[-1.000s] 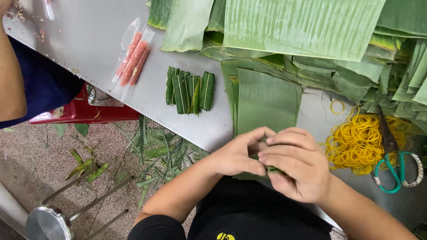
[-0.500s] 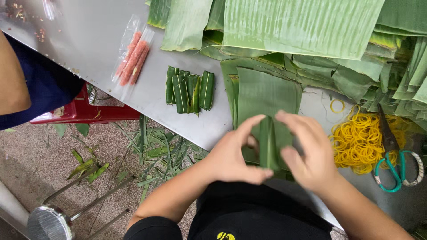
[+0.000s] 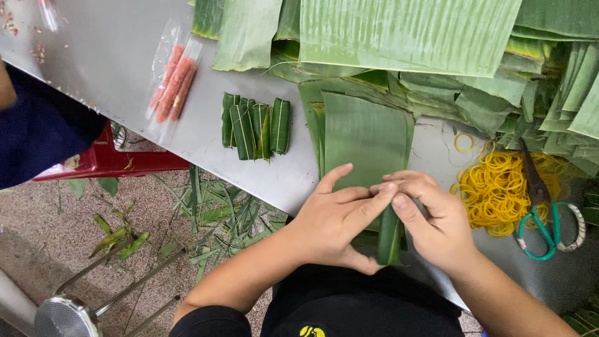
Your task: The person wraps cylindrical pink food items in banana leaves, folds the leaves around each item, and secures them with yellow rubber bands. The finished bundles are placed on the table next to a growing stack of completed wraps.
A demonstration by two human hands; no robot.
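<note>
From the head camera I see both hands meeting at the near edge of the steel bench point(image 3: 112, 81): my left hand point(image 3: 334, 228) is curled around the side of a narrow banana-leaf roll point(image 3: 389, 237), fingers closed on it and thumb raised, while my right hand point(image 3: 433, 218) pinches the roll's top with thumb and forefinger, the remaining fingers folded behind. The roll stands nearly upright between the two palms, just in front of a flat stack of cut leaf pieces point(image 3: 365, 134). I judge this roll wrapped but not yet bound; I cannot make out any band on it. Four finished rolls point(image 3: 256, 128) lie side by side farther left on the bench, so a small batch is done. Much looks left: a heap of yellow rubber bands point(image 3: 499, 187) beside green-handled scissors point(image 3: 549, 218), large uncut leaves point(image 3: 405, 31) along the far edge, and pink sausage sticks in clear sleeves point(image 3: 173, 81). Leaf trimmings point(image 3: 212, 212) litter the floor.
</note>
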